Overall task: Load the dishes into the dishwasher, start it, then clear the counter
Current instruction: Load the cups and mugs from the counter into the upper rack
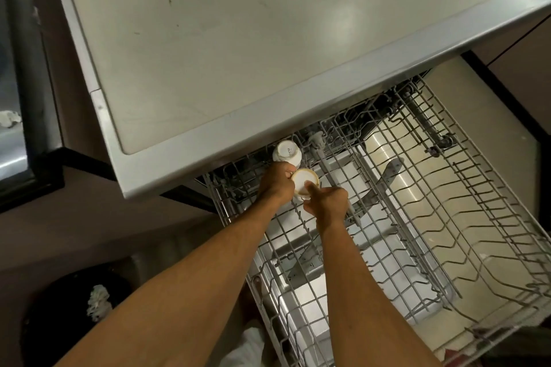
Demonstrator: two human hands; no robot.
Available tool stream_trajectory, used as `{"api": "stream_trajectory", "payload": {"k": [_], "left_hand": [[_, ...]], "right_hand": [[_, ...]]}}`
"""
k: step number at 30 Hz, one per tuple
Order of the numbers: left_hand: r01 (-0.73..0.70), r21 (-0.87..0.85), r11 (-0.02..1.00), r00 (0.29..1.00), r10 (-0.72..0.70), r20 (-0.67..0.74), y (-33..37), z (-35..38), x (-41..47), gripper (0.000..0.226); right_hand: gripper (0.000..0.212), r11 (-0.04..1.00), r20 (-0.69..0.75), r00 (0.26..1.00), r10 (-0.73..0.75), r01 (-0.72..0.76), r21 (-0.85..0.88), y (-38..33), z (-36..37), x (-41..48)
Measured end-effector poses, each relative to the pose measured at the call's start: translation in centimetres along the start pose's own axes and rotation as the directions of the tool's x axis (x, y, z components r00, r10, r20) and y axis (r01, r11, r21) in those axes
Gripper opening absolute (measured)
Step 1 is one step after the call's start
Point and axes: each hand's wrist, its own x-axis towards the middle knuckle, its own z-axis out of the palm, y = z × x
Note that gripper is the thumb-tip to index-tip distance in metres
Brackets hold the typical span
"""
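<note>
The dishwasher's upper wire rack (417,217) is pulled out below the steel counter (238,53). At the rack's far left corner a white cup (286,154) stands upside down. Just in front of it a second white cup with a tan rim (304,182) is held upside down over the rack. My left hand (275,183) grips that cup from the left. My right hand (326,202) holds it from the right, with a finger lying across its base.
A lower rack (492,277) with plate tines extends to the right. A black bin (68,316) with crumpled white paper sits on the floor at lower left. A dark appliance edge (32,128) runs along the left.
</note>
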Motion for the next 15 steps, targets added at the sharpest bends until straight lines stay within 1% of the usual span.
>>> {"api": "stream_trajectory", "payload": {"k": [4, 7, 10, 11, 13, 14, 15], "left_hand": [[0.005, -0.005, 1.0, 1.0, -0.005, 0.001, -0.6, -0.2, -1.1, 0.035], [-0.006, -0.01, 1.0, 1.0, 0.006, 0.013, -0.2, -0.9, -2.7, 0.033], [-0.068, 0.002, 0.998, 0.998, 0.068, 0.009, 0.7, -2.0, -5.2, 0.022], [-0.075, 0.006, 0.997, 0.997, 0.075, 0.013, 1.0, -2.3, -6.2, 0.02], [-0.06, 0.011, 0.998, 0.998, 0.06, 0.027, 1.6, -2.8, -8.1, 0.021], [-0.056, -0.004, 0.998, 0.998, 0.056, 0.03, 2.0, -3.1, -9.0, 0.022], [-0.055, -0.03, 0.998, 0.998, 0.056, 0.029, 2.1, -3.3, -9.7, 0.024]], "right_hand": [[0.049, 0.998, 0.005, 1.0, -0.017, 0.018, -0.065, -0.6, -0.8, -1.2], [0.038, 0.985, 0.03, 0.998, -0.063, 0.067, -0.156, -1.7, -1.9, -2.9], [0.025, 0.991, 0.123, 0.989, -0.082, 0.094, -0.097, -2.7, -2.9, -5.7], [0.02, 0.99, 0.15, 0.985, -0.08, 0.096, -0.101, -3.0, -3.3, -7.0], [0.022, 0.97, 0.19, 0.976, -0.11, 0.147, -0.194, -3.0, -3.7, -8.4], [0.016, 0.951, 0.216, 0.968, -0.124, 0.178, -0.252, -3.1, -4.0, -9.2], [0.016, 0.938, 0.219, 0.967, -0.128, 0.189, -0.289, -2.7, -4.0, -9.1]]}}
